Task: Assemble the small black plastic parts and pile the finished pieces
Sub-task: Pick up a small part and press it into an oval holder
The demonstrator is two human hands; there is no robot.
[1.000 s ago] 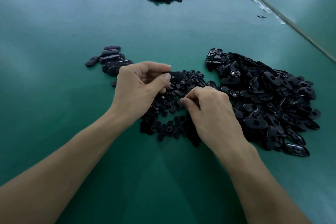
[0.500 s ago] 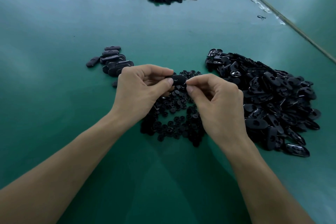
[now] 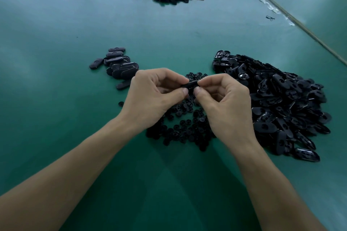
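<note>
Since the oval black shell (image 3: 189, 85) looks light, stiff and smooth, the left hand (image 3: 152, 97) and the right hand (image 3: 225, 103) pinch its two ends, just above the round inserts (image 3: 185, 127); finished pieces (image 3: 118, 63), I think, lie at ten o'clock.

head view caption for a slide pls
Left hand and right hand pinch one black part over round pieces, finished pile left, shell heap right, green table.

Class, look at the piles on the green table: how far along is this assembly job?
Done: a small pile of finished pieces lies left of the hands. In hand: the left hand and right hand pinch one black oval part between them. Left: the large heap of oval shells at right and the small round parts under the hands. Most work remains.
</note>
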